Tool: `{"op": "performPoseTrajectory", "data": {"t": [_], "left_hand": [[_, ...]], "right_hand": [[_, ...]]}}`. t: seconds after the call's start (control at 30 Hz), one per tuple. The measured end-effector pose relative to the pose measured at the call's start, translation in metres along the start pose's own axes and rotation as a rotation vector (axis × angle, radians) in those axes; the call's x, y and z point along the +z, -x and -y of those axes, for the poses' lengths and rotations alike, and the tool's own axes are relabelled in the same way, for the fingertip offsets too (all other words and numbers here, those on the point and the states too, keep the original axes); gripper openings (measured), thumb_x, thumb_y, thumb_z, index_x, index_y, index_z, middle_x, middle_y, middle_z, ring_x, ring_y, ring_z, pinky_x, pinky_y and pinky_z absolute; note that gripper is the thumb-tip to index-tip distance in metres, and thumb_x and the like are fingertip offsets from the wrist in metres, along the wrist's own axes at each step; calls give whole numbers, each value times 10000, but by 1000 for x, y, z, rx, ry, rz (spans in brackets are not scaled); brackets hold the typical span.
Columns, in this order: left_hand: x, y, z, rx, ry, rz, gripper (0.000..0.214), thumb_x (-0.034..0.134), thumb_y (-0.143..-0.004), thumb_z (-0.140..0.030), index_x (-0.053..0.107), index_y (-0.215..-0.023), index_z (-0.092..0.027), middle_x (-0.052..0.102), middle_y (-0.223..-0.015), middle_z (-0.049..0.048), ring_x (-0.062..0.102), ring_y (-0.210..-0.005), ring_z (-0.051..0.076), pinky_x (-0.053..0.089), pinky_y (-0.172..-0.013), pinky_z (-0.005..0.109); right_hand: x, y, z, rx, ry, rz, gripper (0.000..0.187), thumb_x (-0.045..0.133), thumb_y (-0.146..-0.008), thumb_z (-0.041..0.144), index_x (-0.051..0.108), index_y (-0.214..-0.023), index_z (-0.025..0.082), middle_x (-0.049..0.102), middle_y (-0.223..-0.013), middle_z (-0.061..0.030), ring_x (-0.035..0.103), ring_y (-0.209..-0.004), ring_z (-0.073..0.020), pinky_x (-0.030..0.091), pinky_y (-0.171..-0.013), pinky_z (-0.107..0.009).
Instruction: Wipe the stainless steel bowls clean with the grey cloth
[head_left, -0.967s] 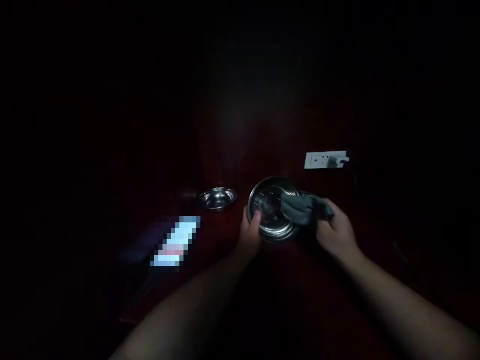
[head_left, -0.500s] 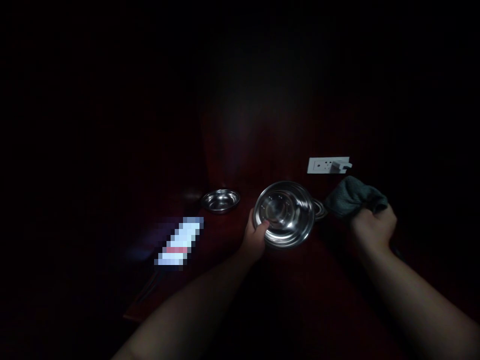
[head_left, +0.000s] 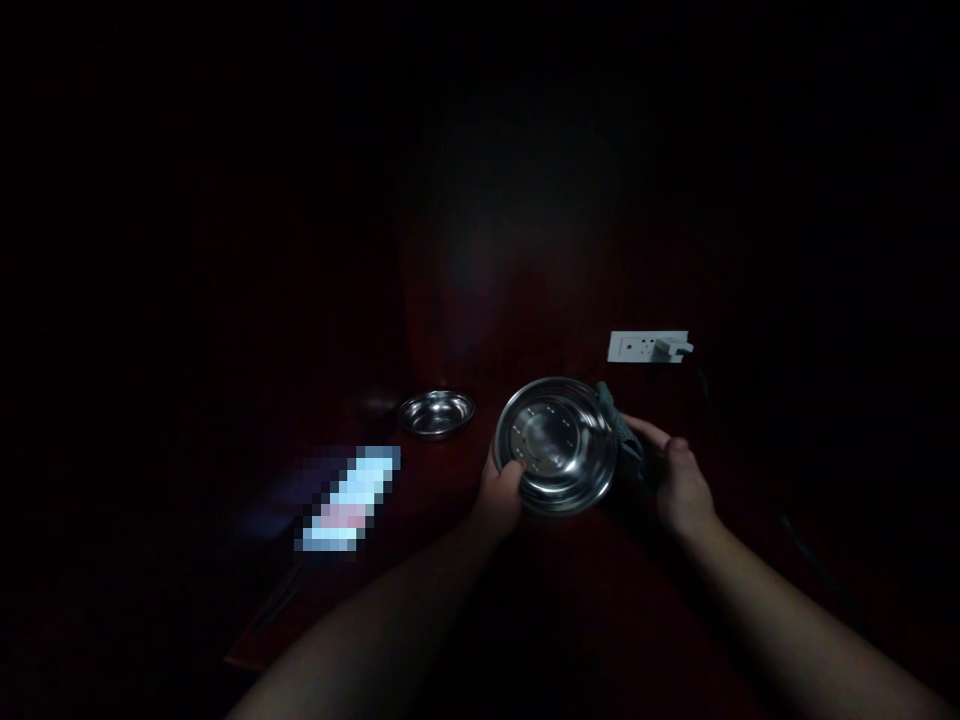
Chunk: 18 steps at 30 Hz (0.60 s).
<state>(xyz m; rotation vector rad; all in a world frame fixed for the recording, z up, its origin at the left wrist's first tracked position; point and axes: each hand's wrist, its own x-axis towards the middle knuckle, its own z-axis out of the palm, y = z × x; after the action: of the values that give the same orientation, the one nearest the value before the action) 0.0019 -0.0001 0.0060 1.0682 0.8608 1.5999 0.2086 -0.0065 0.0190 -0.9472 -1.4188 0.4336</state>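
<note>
The scene is very dark. My left hand [head_left: 501, 492] grips the near left rim of a shiny steel bowl [head_left: 556, 443], held tilted with its inside facing me. My right hand [head_left: 675, 480] is on the bowl's right side and holds a grey cloth [head_left: 624, 445] pressed against the bowl's outer wall. Most of the cloth is hidden behind the bowl and my fingers.
A second, smaller steel bowl [head_left: 436, 413] sits on the dark red table [head_left: 525, 600] to the left. A lit, blurred rectangular object [head_left: 349, 498] lies at the left front. A white power strip [head_left: 649, 347] with a plug lies behind the bowl.
My right hand swung out to the right with the cloth, away from the bowl's inside, then came back and now holds the cloth against the bowl's right outer side.
</note>
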Motion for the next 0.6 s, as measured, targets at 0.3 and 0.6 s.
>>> {"op": "performPoseTrajectory", "data": {"t": [0.3, 0.6], "left_hand": [[-4, 1, 6, -44, 54, 136, 447, 571, -682, -177, 588, -1129, -171, 681, -1044, 75, 613, -1039, 243, 459, -940, 378], [-5, 3, 12, -92, 110, 294, 520, 651, -671, -226, 551, -1179, -177, 670, -1080, 88, 604, -1052, 268, 441, -958, 424]], "right_hand": [[5, -5, 11, 245, 58, -71, 346, 621, -735, 496, 584, -914, 202, 626, -795, -36, 575, -665, -174, 454, -568, -290], [4, -4, -4, 101, 383, -70, 294, 426, -863, 485, 477, -768, 211, 523, -705, -2, 488, -647, -161, 399, -595, -291]]}}
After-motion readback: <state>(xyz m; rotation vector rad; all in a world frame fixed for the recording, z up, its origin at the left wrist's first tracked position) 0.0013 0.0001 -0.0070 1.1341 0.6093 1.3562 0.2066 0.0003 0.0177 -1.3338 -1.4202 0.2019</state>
